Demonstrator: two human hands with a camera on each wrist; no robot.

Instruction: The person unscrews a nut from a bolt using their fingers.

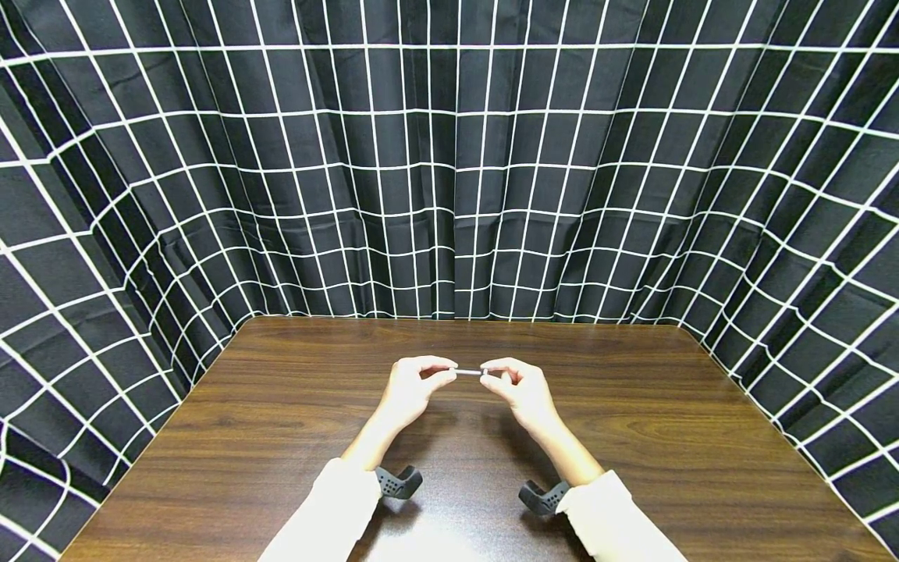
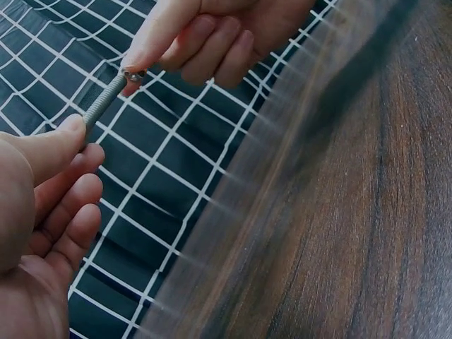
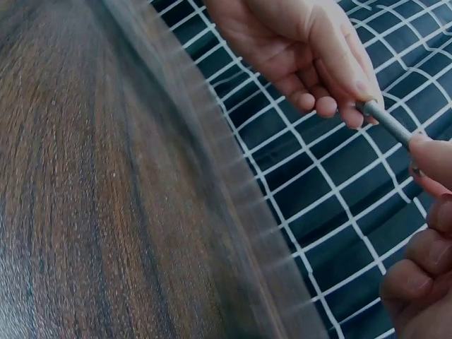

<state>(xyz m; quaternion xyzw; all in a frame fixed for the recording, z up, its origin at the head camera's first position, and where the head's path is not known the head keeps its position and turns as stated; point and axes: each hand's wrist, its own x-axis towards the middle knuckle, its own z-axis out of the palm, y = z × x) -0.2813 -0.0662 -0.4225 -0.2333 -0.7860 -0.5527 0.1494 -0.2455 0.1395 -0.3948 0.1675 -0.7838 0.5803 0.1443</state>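
Note:
A slim grey metal spring (image 1: 468,372), its surface finely ribbed, is held level above the table between both hands. My left hand (image 1: 410,388) pinches one end with thumb and forefinger. My right hand (image 1: 523,390) pinches the other end in the same way. In the left wrist view, a small shiny loop-like end of the spring (image 2: 106,101) shows by the right fingertips. The right wrist view shows the spring (image 3: 390,126) running between the two pairs of fingertips, which hide parts of its ends.
A brown wood-grain table (image 1: 449,445) lies under the hands. Black curtains with a white grid (image 1: 449,195) stand along its back and sides. Dark wrist-worn devices (image 1: 400,482) sit at both sleeve cuffs.

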